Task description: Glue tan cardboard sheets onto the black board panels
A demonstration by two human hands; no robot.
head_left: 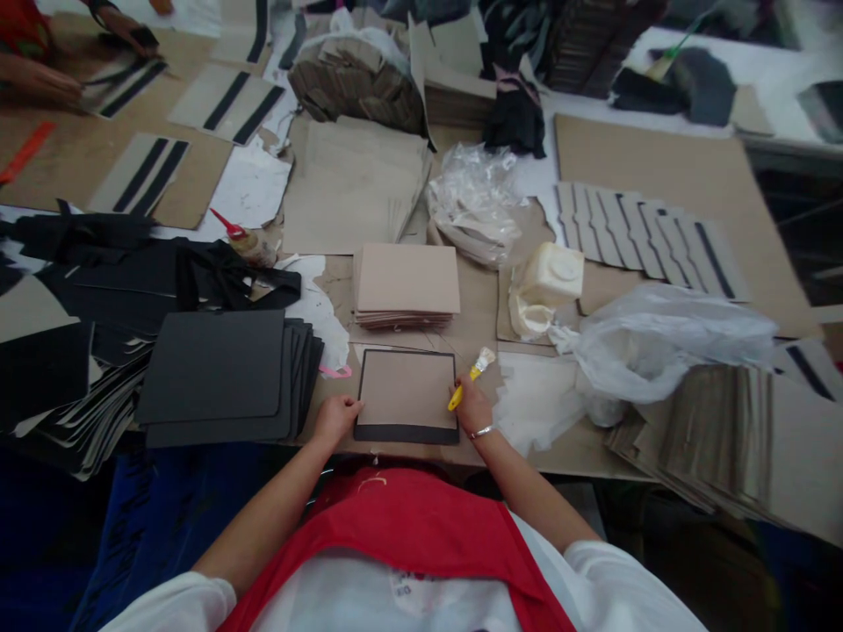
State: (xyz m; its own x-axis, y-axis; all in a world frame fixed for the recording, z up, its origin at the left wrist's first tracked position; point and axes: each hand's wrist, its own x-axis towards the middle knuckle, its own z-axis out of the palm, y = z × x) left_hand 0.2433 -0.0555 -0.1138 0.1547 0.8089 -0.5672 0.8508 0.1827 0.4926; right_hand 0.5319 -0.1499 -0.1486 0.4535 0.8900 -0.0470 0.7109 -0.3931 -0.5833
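Observation:
In front of me at the table edge lies a tan sheet [408,391] on a slightly larger black board, whose dark border shows all round and is widest at the near side. My left hand [339,417] is closed, thumb and fingers pinching the left edge of the sheet and board. My right hand [472,407] grips a yellow-handled brush [475,367], its pale bristles pointing away from me, while the fingers rest by the right edge. Just beyond stands a stack of tan sheets [408,279]. A pile of black boards [214,369] is at my left.
A cut-open white plastic container [550,276] and clear plastic bags [672,338] stand to the right. Grey boards [796,448] are piled at the right edge. A red-tipped bottle [243,239] lies back left. A co-worker's hands [49,81] handle a striped board at far left.

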